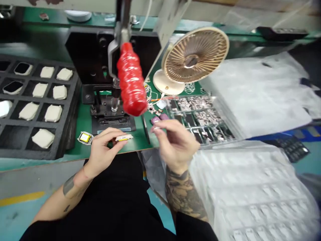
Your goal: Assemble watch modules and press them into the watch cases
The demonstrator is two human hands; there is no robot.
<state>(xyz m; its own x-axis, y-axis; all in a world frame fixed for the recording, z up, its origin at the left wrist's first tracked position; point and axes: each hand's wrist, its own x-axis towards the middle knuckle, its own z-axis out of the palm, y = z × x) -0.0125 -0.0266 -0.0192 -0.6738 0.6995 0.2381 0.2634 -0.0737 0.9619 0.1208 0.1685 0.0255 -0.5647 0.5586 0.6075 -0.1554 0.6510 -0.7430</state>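
Observation:
My left hand (105, 144) is closed on a small watch case (123, 137), pale on top with a yellow strip along its side. Another watch case (85, 137), showing a yellow block inside, lies on the green bench just left of that hand. My right hand (175, 142) is raised in a pinch, thumb and forefinger together; what sits between the fingertips, if anything, is too small and blurred to name. Close behind those fingertips lie small purple lumps (155, 120). Between and beyond both hands stands a black press (112, 110) with a red ribbed handle (131, 80).
At left, a black foam tray (16, 134) holds several pale watch cases. A beige fan (195, 55) stands behind the right hand. Beside it, a clear compartment box (218, 134) contains many small parts. Plastic-covered trays (250, 180) fill the right side. A thin upright plate (145, 130) stands between the hands.

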